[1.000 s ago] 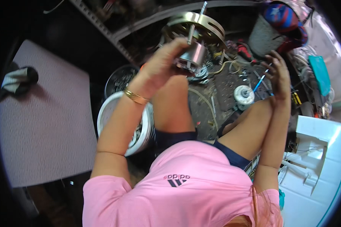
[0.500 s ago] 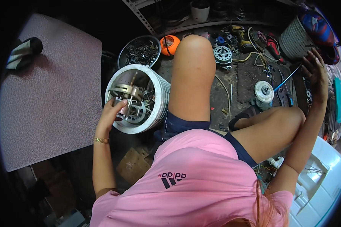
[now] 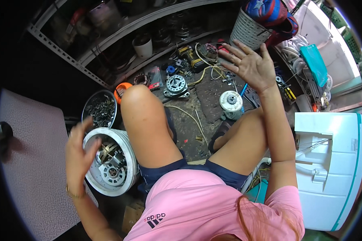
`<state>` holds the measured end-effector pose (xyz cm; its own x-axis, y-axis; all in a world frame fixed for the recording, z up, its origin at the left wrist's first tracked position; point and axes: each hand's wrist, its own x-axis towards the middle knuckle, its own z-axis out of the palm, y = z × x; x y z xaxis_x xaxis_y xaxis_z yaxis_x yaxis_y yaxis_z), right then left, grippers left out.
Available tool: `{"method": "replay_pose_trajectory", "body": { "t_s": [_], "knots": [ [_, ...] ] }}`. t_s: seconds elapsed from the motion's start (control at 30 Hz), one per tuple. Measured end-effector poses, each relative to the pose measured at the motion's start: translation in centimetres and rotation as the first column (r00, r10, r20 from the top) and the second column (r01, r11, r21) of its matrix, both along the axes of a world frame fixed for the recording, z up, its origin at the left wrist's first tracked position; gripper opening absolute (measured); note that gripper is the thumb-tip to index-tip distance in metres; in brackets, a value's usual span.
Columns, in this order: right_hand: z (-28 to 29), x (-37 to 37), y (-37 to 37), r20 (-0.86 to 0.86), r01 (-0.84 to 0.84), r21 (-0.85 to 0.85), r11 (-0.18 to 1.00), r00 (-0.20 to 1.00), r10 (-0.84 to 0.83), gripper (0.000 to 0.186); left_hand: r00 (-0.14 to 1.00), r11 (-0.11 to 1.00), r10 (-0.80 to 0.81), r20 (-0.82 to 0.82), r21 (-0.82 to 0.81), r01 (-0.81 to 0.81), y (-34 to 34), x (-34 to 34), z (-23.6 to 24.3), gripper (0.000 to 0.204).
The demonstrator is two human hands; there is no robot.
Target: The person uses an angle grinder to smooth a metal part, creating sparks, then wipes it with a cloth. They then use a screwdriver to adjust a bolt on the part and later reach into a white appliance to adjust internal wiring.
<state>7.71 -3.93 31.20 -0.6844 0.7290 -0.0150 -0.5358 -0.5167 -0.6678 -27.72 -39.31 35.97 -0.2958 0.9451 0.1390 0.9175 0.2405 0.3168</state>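
My left hand (image 3: 78, 150) is raised over the left side of a white bucket (image 3: 131, 166), its fingers apart and nothing in them. Metal parts fill the bucket, among them a slotted round disc (image 3: 112, 172) and a brass-coloured piece (image 3: 108, 152). Held up in the air, my right hand (image 3: 253, 66) is spread wide with the palm showing and is empty. Below it on the floor is a motor part topped by a white round disc (image 3: 231, 101). Between my knees and the shelf lies a round silver motor housing (image 3: 176, 85).
A bowl of small metal hardware (image 3: 101, 110) stands beyond the bucket, beside an orange container (image 3: 122, 90). A yellow-black power drill (image 3: 191, 58) lies near the shelf (image 3: 120, 30). A white basket (image 3: 249, 30) stands at the back. To my right is a large white plastic casing (image 3: 346, 172).
My left hand has let go of the metal motor assembly in the bucket and lifted away with spread fingers. The view has swung right; my right hand is still raised and open.
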Motion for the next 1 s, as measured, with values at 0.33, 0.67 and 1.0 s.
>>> {"method": "replay_pose_trajectory", "body": {
  "t_s": [0.33,0.67,1.0],
  "knots": [
    [0.2,9.2,5.1,0.156,0.327,0.229,0.917,0.917,-0.366,0.065,0.763,0.738,-0.644,0.058,0.309,0.6,26.1,7.9,-1.8,0.059],
    [-33.8,25.8,3.1,0.828,-0.165,0.461,0.872,-0.274,-0.49,0.036,0.688,0.715,-0.69,0.225,0.359,0.6,36.0,10.0,-9.9,0.061],
    [-39.6,24.3,-0.3,0.844,-0.165,0.244,0.956,-0.448,-0.293,0.034,0.726,0.787,-0.618,0.302,0.246,0.567,38.7,10.4,-11.4,0.047]
  ]
}}
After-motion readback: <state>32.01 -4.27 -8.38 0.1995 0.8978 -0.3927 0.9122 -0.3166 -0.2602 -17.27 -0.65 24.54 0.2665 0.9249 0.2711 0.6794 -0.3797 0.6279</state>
